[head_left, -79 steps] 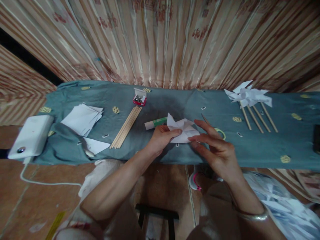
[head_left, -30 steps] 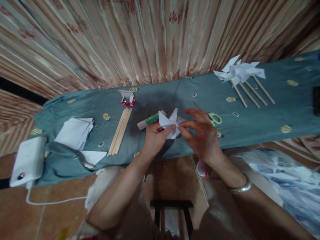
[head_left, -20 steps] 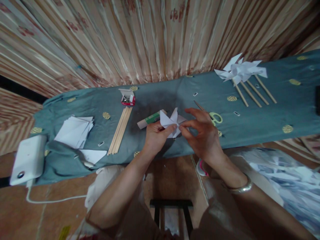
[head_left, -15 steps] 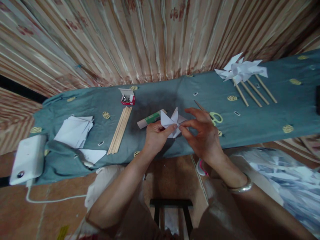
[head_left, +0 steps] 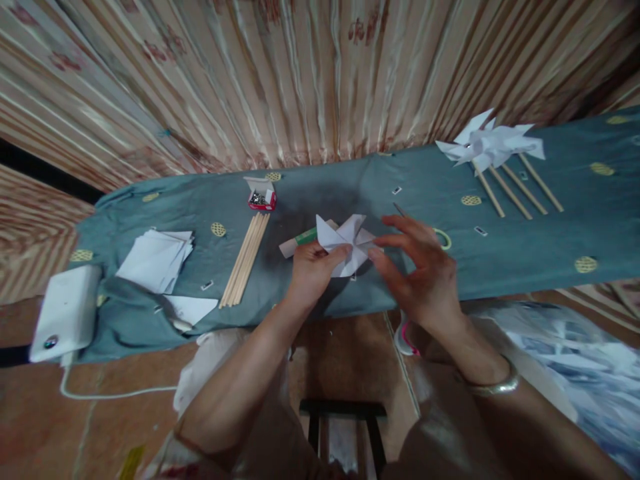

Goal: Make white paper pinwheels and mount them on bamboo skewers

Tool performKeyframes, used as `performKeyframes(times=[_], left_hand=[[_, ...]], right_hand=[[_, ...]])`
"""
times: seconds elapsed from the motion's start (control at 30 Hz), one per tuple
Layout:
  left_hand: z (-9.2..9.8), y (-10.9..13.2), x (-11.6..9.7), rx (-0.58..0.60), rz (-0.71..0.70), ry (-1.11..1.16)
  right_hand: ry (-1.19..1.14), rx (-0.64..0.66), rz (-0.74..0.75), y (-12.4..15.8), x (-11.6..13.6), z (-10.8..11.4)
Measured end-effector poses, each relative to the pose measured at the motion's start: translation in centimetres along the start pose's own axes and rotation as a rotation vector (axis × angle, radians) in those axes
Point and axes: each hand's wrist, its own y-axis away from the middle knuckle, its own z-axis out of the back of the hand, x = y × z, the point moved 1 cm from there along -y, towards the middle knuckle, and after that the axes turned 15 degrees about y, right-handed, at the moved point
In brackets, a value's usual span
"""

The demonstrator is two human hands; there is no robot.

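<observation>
Fingers of the left hand (head_left: 311,272) grip a folded white paper pinwheel (head_left: 353,229).
It sits above bluish-green patterned cloth (head_left: 345,183); the right hand (head_left: 425,277), fingers spread, is at its right tip, contact unclear.

I held a white folded-paper pinwheel head (head_left: 353,235) over the teal cloth, its face turned up toward me. Its pointed blades fanned out around the middle, where the creases met. One sharp blade stood toward the upper left, another toward the upper right, a third tapered off to the right, and a broader one spread toward me below. The paper looked crisp, faintly shaded grey along its folds.
</observation>
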Motion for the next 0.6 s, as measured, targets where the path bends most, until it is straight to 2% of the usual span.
performKeyframes(times=[0.13, 0.23, 0.33, 0.43, 0.6], left_hand=[[-0.2, 0.1, -0.2, 0.015, 0.103, 0.113], [-0.3, 0.2, -0.1, 0.073, 0.178, 0.152], [-0.2, 0.2, 0.1, 0.106, 0.206, 0.154], [-0.2, 0.2, 0.2, 0.102, 0.195, 0.118], [-0.2, 0.2, 0.3, 0.088, 0.146, 0.049]], right_hand=[[-0.289, 0.048, -0.267, -0.3, -1.4, -0.1], [-0.623, 0.223, -0.479, -0.3, -1.8, -0.6], [-0.847, 0.384, -0.671, -0.4, -1.3, -0.7], [-0.923, 0.423, -0.703, -0.5, -0.4, -0.7], [-0.891, 0.444, -0.672, -0.5, -0.2, -1.0]])
